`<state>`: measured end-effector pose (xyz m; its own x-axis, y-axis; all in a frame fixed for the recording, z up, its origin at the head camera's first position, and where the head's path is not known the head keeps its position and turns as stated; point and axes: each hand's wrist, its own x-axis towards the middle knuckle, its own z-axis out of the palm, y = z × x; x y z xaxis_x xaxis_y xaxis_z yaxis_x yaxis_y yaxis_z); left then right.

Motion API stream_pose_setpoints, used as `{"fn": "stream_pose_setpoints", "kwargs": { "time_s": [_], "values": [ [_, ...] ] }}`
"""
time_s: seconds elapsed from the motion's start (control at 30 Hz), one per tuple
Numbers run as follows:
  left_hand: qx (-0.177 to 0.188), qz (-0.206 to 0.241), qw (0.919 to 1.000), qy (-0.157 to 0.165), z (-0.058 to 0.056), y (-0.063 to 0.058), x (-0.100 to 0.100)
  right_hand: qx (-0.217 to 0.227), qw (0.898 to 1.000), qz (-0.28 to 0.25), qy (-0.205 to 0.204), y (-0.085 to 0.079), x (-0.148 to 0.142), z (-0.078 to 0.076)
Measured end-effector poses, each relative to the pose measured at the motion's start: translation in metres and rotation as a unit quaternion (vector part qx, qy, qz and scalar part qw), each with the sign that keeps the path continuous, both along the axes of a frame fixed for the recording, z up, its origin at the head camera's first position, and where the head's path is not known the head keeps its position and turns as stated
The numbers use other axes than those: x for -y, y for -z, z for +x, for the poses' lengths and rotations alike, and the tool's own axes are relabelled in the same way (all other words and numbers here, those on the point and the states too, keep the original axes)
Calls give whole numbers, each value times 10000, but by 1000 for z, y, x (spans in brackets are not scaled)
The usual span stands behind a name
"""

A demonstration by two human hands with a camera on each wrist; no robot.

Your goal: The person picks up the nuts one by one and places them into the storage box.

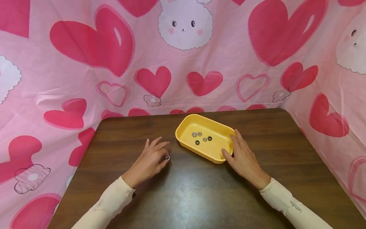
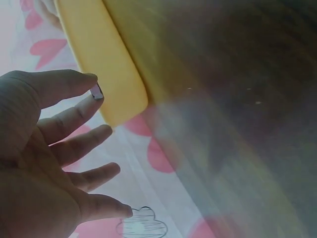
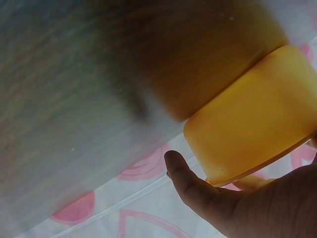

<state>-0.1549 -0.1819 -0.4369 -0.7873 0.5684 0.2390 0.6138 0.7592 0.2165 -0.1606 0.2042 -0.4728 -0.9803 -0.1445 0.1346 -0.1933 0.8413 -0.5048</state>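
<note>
Left of the yellow tray (image 1: pixel 197 155), my left hand (image 1: pixel 148 162) pinches a small metal nut (image 1: pixel 167 157) between thumb and index finger, above the table. The left wrist view shows this nut (image 2: pixel 96 92) edge-on at the fingertips, with the other fingers spread apart. My right hand (image 1: pixel 245 160) holds the tray at its right end, thumb over the front rim and fingers at the right rim. Several loose nuts, some silver (image 1: pixel 194 134) and some black (image 1: pixel 210 138), lie on the tray floor. In the right wrist view, the tray's outer wall (image 3: pixel 252 116) hides part of the fingers.
The dark wooden table (image 1: pixel 194 197) reaches back to a pink cloth (image 1: pixel 177 60) printed with hearts, which hangs behind it and at both sides. The tray stands at a slant near the table's back.
</note>
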Motion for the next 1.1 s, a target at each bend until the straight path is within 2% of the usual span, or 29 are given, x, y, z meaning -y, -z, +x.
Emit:
{"fn": "stream_pose_setpoints", "kwargs": {
  "time_s": [0.27,0.5,0.8,0.97,1.1],
  "values": [
    [-78,-107,9997,195,-14,-14,-12,6,10000,-1,18,1,-1,0],
    [115,-198,9994,278,-27,-22,-23,12,10000,8,18,1,-1,0],
    [-113,-87,9982,583,-42,-33,-44,79,10000,0,34,0,-2,0],
    [-171,-295,9970,695,-51,-36,-54,91,10000,-30,16,-1,-2,0],
    [-25,-455,9963,729,-57,-38,-61,163,9999,-40,12,-2,-1,-1]
  ]
}}
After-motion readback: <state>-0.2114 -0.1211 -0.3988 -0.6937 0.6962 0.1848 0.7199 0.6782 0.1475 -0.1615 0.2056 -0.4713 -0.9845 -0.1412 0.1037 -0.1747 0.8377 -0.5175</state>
